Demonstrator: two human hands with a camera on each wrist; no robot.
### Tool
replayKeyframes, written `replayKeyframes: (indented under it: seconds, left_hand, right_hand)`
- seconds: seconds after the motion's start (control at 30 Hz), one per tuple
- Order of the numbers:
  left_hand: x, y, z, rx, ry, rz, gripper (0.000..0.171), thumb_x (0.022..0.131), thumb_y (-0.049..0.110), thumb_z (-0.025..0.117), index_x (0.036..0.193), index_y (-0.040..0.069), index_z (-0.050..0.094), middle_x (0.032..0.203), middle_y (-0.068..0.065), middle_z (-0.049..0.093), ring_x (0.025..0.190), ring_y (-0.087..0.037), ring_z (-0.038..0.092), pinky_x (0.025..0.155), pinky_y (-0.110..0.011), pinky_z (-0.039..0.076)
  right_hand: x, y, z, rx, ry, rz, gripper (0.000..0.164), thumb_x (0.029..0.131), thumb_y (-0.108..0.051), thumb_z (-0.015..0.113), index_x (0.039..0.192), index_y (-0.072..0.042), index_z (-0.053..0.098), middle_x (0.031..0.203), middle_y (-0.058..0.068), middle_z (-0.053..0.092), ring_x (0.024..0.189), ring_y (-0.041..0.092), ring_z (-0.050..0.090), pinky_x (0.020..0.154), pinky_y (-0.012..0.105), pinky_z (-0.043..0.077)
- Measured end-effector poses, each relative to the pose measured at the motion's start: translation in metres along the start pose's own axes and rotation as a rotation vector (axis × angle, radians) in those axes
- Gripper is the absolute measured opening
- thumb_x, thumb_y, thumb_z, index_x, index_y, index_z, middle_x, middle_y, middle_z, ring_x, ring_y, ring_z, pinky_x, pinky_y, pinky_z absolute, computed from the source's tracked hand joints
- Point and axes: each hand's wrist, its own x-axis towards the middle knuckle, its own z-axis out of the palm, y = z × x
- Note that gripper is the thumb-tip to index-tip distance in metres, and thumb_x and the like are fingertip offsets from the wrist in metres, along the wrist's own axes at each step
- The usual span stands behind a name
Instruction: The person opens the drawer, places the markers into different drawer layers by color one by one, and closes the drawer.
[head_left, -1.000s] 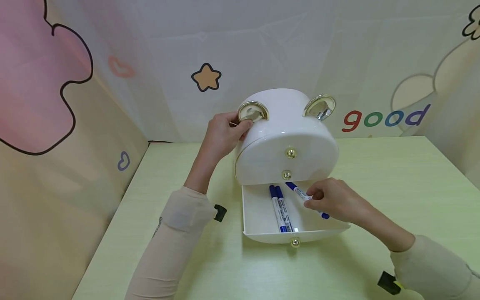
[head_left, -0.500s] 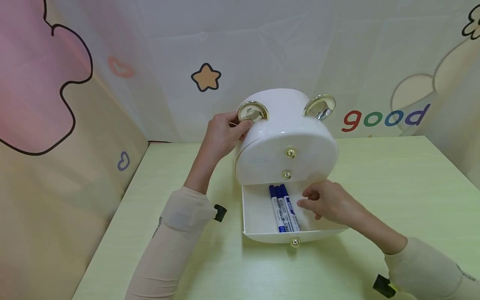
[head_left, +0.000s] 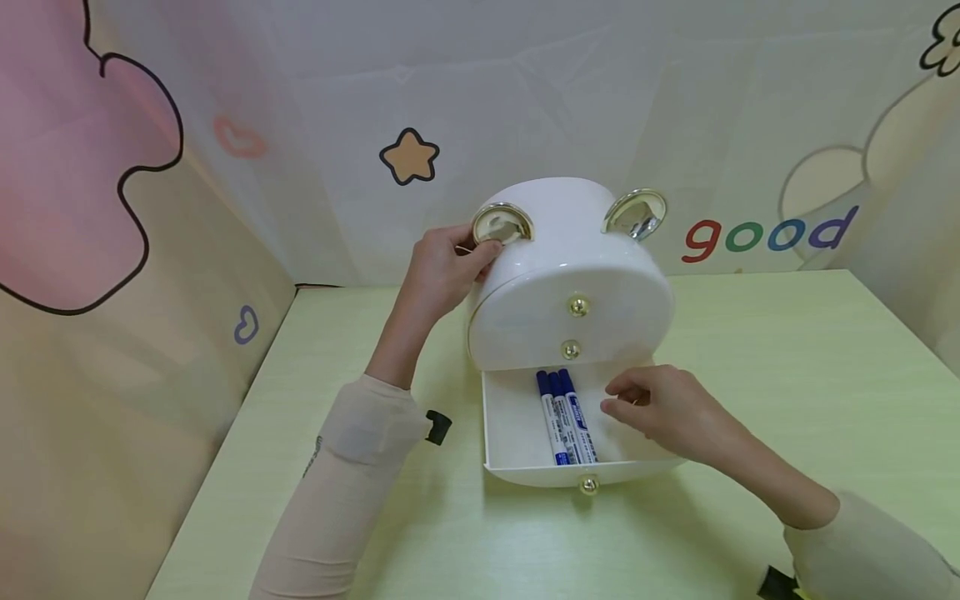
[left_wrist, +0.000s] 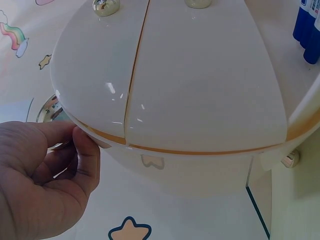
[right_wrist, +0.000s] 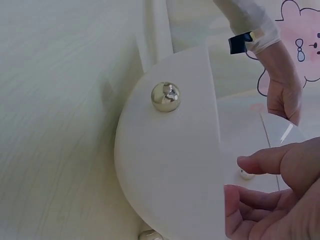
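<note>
A white storage box (head_left: 570, 317) with gold ears and knobs stands on the table, its bottom drawer (head_left: 510, 417) pulled out. Three blue-capped marker pens (head_left: 567, 421) lie side by side in that drawer. My left hand (head_left: 447, 271) pinches the box's left gold ear (head_left: 504, 223) between thumb and fingers; in the left wrist view the hand (left_wrist: 55, 175) sits at the box's edge. Over the right part of the drawer hovers my right hand (head_left: 671, 412), fingers loosely bent, nothing between them. In the right wrist view its thumb and fingers stand apart beyond the drawer front (right_wrist: 170, 150).
Pale green tabletop (head_left: 787, 375) surrounds the box. A backdrop (head_left: 337, 167) printed with a star, hearts and the word "good" rises close behind it. The drawer's gold knob (head_left: 588, 485) sticks out toward the front.
The right hand lays its marker pen beside the other two in the drawer and lets go. It then draws back slightly to the right. The left hand stays on the ear.
</note>
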Motion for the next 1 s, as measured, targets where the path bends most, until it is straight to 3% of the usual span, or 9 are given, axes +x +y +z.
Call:
replayKeyframes:
  seconds: [0.23, 0.6, 1.0]
  left_hand:
    - [0.000, 0.000, -0.001, 0.004, 0.002, 0.010, 0.019, 0.102, 0.020, 0.068, 0.106, 0.002, 0.074, 0.094, -0.010, 0.068, 0.083, -0.019, 0.065, 0.075, -0.027, 0.055]
    - [0.000, -0.001, 0.000, 0.009, 0.005, 0.017, 0.020, 0.101, 0.020, 0.068, 0.104, 0.002, 0.073, 0.093, -0.010, 0.068, 0.082, -0.019, 0.065, 0.075, -0.028, 0.055]
    - [-0.001, -0.002, 0.000, -0.003, 0.002, 0.020, 0.019, 0.101, 0.021, 0.068, 0.102, 0.002, 0.073, 0.092, -0.010, 0.067, 0.082, -0.020, 0.065, 0.076, -0.028, 0.055]
  right_hand:
    - [-0.015, -0.005, -0.008, 0.081, 0.062, 0.018, 0.020, 0.099, -0.018, 0.072, 0.111, -0.002, 0.074, 0.092, 0.006, 0.070, 0.069, 0.017, 0.061, 0.058, 0.028, 0.056]
    - [-0.037, -0.006, -0.015, 0.119, 0.084, -0.001, 0.019, 0.100, -0.025, 0.071, 0.109, -0.009, 0.075, 0.087, 0.002, 0.067, 0.076, 0.018, 0.063, 0.060, 0.028, 0.054]
    - [-0.065, -0.003, 0.003, 0.081, 0.177, -0.006, 0.008, 0.098, -0.023, 0.074, 0.101, -0.016, 0.077, 0.076, -0.007, 0.063, 0.065, 0.010, 0.057, 0.053, 0.025, 0.046]
